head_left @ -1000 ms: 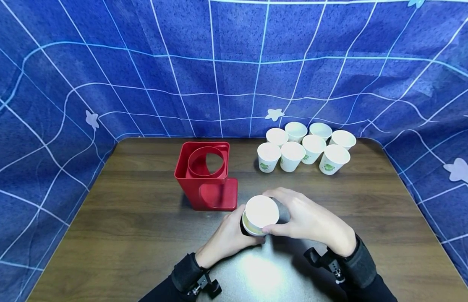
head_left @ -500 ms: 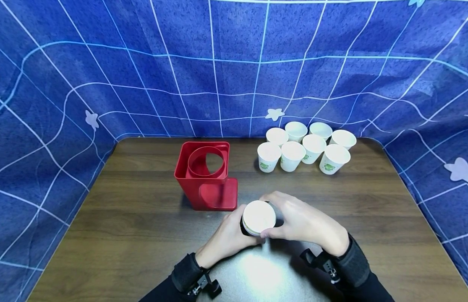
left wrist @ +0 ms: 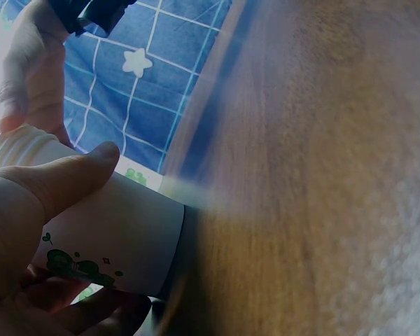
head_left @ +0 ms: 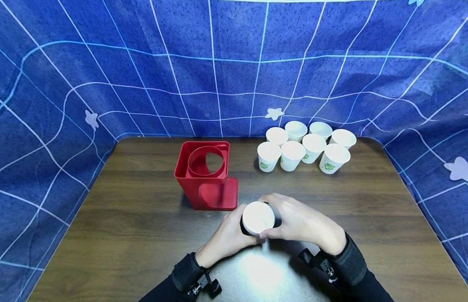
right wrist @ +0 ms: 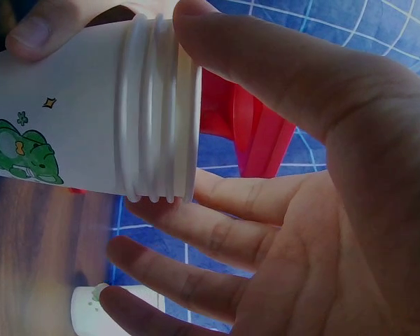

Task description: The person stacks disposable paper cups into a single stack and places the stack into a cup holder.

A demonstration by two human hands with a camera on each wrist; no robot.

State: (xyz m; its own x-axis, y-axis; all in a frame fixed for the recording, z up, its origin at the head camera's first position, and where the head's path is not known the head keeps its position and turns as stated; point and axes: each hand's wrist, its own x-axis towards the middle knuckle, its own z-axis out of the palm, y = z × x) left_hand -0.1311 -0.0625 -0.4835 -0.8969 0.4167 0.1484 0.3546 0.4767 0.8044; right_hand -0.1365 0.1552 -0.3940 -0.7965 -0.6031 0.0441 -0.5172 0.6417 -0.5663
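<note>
A nested stack of white paper cups (head_left: 258,218) with a green cartoon print stands between both hands near the table's front. My left hand (head_left: 234,235) grips the stack's lower body, its thumb across the side in the left wrist view. At the top, my right hand (head_left: 303,220) holds the rims between thumb and fingertips. Several rims (right wrist: 150,105) sit close together in the right wrist view, and the right thumb (right wrist: 259,56) touches the topmost one. The lower fingers of that hand hang away from the cups.
A red holder (head_left: 203,176) with a round ring and a flat foot stands left of the hands. Several single paper cups (head_left: 292,157) are grouped upright at the back right of the wooden table (head_left: 135,235). A blue gridded cloth (head_left: 234,75) hangs behind.
The top cup has sunk down into the stack, so its rim now sits close on those below. My right hand has moved slightly left and down with it. The left hand stays put.
</note>
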